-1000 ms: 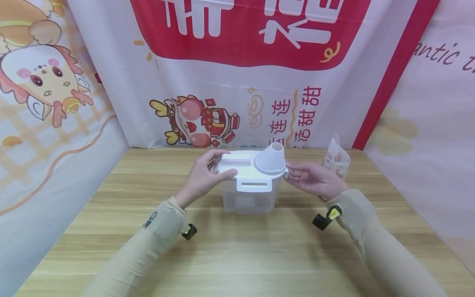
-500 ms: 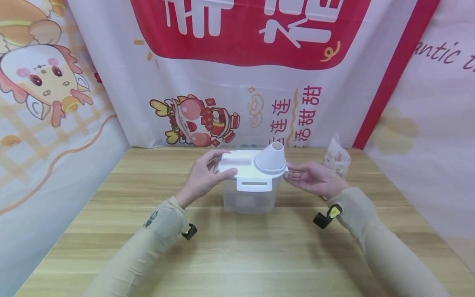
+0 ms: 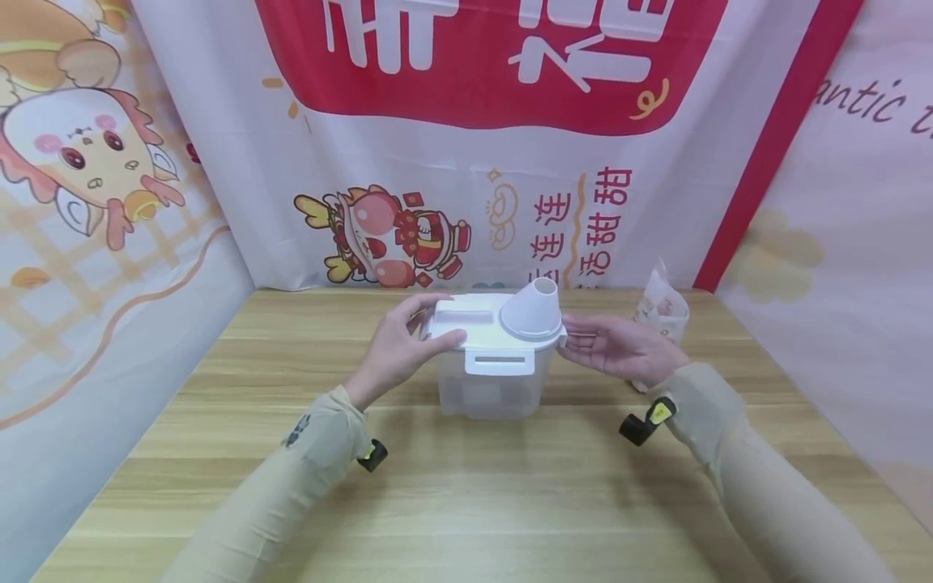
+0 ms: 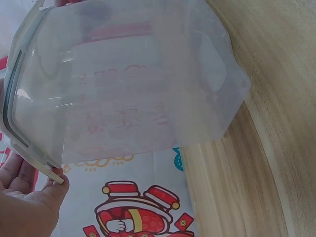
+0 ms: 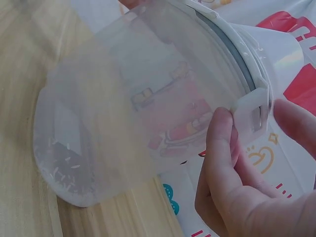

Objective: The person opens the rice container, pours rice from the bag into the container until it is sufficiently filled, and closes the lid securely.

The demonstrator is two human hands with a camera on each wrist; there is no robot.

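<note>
My left hand point(image 3: 397, 344) is gripping the left end of the white lid point(image 3: 483, 334), and my right hand point(image 3: 619, 348) has the side latch point(image 5: 249, 111) between thumb and fingers! The clear container point(image 3: 488, 397) stands upright on the wooden table point(image 3: 474, 486) between them (white grains point(image 5: 69, 173) speckling its bottom), printed bag point(image 3: 665, 316) beyond my right.

My head camera looks forward and down from six o'clock; left wrist camera point(image 3: 374, 455), at eight, and right wrist camera point(image 3: 638, 429), at four, closely face the same translucent, white-lidded plastic box point(image 3: 490, 394).
</note>
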